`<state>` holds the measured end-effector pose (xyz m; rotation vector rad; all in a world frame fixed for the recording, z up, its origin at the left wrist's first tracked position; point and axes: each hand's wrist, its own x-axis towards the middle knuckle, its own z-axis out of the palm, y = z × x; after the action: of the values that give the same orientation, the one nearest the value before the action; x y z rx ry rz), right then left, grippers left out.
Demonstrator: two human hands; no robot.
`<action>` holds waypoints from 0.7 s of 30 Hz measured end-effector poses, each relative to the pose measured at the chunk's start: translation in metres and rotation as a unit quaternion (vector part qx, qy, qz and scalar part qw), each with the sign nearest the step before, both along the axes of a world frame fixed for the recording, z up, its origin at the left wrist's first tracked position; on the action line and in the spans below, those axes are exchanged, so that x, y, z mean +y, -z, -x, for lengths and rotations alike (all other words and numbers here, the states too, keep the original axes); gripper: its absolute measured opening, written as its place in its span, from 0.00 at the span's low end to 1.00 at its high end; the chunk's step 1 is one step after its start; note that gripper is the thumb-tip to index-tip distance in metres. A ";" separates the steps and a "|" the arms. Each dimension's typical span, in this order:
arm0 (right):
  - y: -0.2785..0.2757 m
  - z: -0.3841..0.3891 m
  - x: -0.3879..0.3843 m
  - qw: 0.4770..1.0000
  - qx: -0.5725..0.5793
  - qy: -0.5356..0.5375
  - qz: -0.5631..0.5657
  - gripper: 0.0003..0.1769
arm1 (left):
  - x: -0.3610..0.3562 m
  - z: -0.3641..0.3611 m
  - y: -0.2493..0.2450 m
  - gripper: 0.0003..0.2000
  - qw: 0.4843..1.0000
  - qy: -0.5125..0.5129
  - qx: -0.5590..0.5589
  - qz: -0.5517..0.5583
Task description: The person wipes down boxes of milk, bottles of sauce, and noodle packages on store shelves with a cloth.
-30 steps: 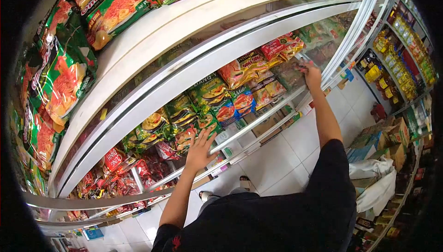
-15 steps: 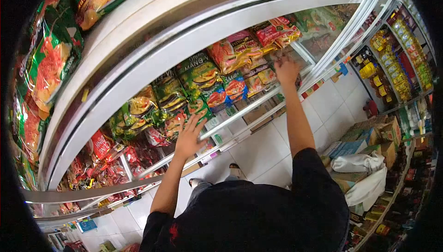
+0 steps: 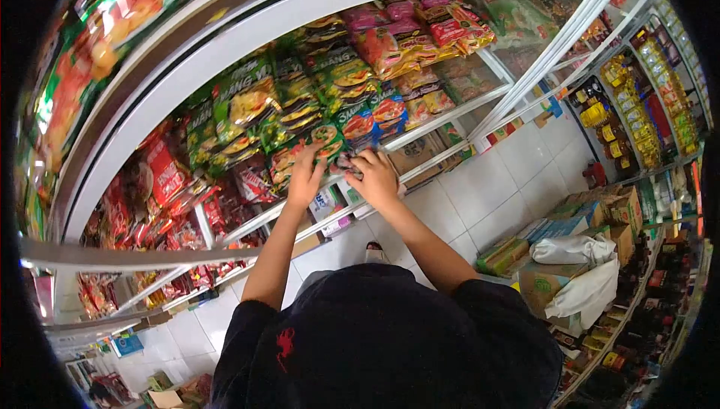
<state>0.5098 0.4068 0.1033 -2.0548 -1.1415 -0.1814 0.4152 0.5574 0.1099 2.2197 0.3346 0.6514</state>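
Note:
Both of my hands are close together at the front edge of a glass-fronted shelf of packets. My left hand (image 3: 306, 178) rests with its fingers apart on a green noodle packet (image 3: 325, 140). Just right of it, my right hand (image 3: 373, 176) has its fingers bent around something small and dark that I cannot make out. Blue packets (image 3: 389, 114) lie right above that hand. Green packets (image 3: 246, 101) stand to the left, and pink and red packets (image 3: 395, 43) lie further up the shelf.
A white shelf rail (image 3: 442, 120) runs under the packets. Red packets (image 3: 166, 169) fill the left end. Cardboard boxes (image 3: 551, 278) with white bags (image 3: 574, 250) stand on the tiled floor at the right. Bottle shelves (image 3: 615, 146) line the right side.
My right hand has come left and down from the shelf's right side to beside my left hand, and its fingers have bent. My left hand has moved slightly up. The camera view has shifted.

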 end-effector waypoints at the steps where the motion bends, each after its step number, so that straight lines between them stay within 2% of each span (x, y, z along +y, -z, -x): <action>1: 0.001 0.011 -0.001 0.999 0.025 -0.024 -0.007 0.17 | -0.003 0.006 -0.005 0.16 1.000 -0.002 -0.011 -0.029; 2: 0.008 0.021 -0.001 0.999 0.024 -0.032 -0.008 0.17 | -0.005 0.012 -0.008 0.15 0.998 -0.005 -0.021 -0.059; 4: 0.031 0.044 -0.003 0.988 0.082 -0.016 -0.129 0.15 | -0.009 0.035 -0.006 0.12 0.996 -0.026 -0.040 -0.077; 5: 0.038 0.059 -0.006 0.956 0.239 -0.006 -0.167 0.14 | -0.010 0.054 -0.012 0.12 0.991 -0.028 -0.039 -0.122; 6: 0.045 0.072 -0.009 0.900 0.390 0.004 -0.195 0.13 | -0.009 0.072 -0.016 0.12 0.985 -0.031 -0.038 -0.168; 7: 0.079 0.073 -0.013 0.842 0.509 0.007 -0.180 0.12 | -0.003 0.094 -0.015 0.14 0.985 -0.047 -0.033 -0.162; 8: 0.079 0.079 -0.011 0.842 0.512 -0.003 -0.170 0.12 | 0.004 0.113 -0.014 0.14 0.985 -0.060 -0.030 -0.160; 9: 0.080 0.087 -0.007 0.705 0.671 -0.033 -0.230 0.12 | 0.011 0.134 -0.012 0.16 0.980 -0.109 -0.008 -0.164; 10: 0.081 0.094 -0.004 0.532 0.799 -0.055 -0.276 0.11 | 0.016 0.154 -0.010 0.17 0.973 -0.156 0.016 -0.168; 12: 0.110 0.100 0.023 0.529 0.816 -0.075 -0.223 0.13 | 0.025 0.184 0.003 0.25 0.949 -0.244 0.085 -0.179; 14: 0.098 0.120 0.056 0.471 0.844 -0.029 -0.254 0.17 | 0.033 0.201 0.014 0.28 0.947 -0.249 0.113 -0.167; 15: 0.137 0.119 0.070 0.506 0.824 -0.094 -0.238 0.19 | 0.035 0.206 0.018 0.29 0.951 -0.226 0.131 -0.168; 16: 0.129 0.127 0.082 0.505 0.826 -0.098 -0.230 0.19 | 0.033 0.209 0.013 0.30 0.951 -0.215 0.128 -0.180; 18: 0.101 0.153 0.107 0.462 0.837 -0.113 -0.272 0.19 | 0.035 0.210 0.014 0.32 0.951 -0.202 0.126 -0.196; 19: 0.100 0.163 0.119 0.478 0.820 -0.080 -0.303 0.20 | 0.034 0.211 0.012 0.33 0.951 -0.199 0.129 -0.199; 21: 0.096 0.175 0.137 0.464 0.826 -0.060 -0.315 0.20 | 0.036 0.213 0.015 0.34 0.950 -0.195 0.128 -0.209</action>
<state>0.3349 0.5437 0.0075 -0.6098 0.1764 1.1003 0.2018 0.5934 0.0948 2.6821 0.8529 0.6872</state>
